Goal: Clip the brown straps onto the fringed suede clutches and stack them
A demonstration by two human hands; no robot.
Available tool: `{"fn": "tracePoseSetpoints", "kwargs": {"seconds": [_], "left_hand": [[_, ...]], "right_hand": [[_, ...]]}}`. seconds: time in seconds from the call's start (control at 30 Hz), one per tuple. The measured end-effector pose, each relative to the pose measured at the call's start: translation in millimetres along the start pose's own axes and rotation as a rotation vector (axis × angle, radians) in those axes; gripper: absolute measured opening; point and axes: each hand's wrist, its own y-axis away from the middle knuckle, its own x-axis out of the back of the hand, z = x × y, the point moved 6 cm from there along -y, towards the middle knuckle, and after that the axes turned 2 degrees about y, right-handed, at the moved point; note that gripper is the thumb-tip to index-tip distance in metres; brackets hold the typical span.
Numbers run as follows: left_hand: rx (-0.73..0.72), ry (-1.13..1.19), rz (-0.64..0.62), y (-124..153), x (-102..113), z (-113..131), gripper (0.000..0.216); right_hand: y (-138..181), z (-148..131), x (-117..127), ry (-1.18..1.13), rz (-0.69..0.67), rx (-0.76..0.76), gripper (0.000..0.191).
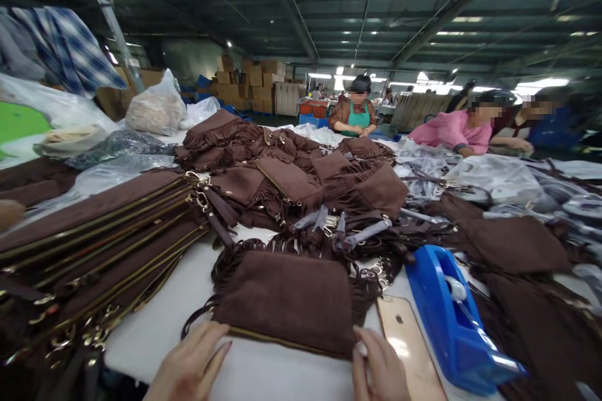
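Observation:
A dark brown fringed suede bag (286,301) lies flat before me on the white table, its zipper edge toward me and its fringe spread at the far side and the right. My left hand (192,360) is at its near left corner, fingertips on the edge and thumb just below. At the near right corner, my right hand (376,360) has its fingers closed on the edge. A thin dark strap loops out by the left corner. Just right of my right hand lies a gold phone (409,344), beside a blue tape dispenser (458,319).
Stacked brown zippered bags (94,238) with metal clasps lie at left. Beyond my bag is a heap of fringed bags (291,175). More brown bags (512,241) and clear plastic bags (503,178) cover the right. Co-workers, one in a green apron (359,118), are across the table.

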Motion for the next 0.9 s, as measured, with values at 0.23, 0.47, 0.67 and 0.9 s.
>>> {"fn": "tracePoseSetpoints", "kwargs": {"seconds": [0.23,0.47,0.67,0.9], "left_hand": [[0.893,1.198,0.045,14,-68,-7,0.008],[0.910,1.320,0.156,-12,-83,11,0.017],[0.893,1.232,0.197,-13,-76,2,0.020],[0.871,1.201,0.222,-10,-72,1,0.020]], "right_hand": [[-4,36,-26,-0.039,-0.387,-0.253,0.034],[3,37,-12,-0.198,-0.378,-0.485,0.034],[14,37,-8,-0.267,-0.301,-0.456,0.033],[17,47,7,-0.371,-0.212,-0.562,0.033]]}}
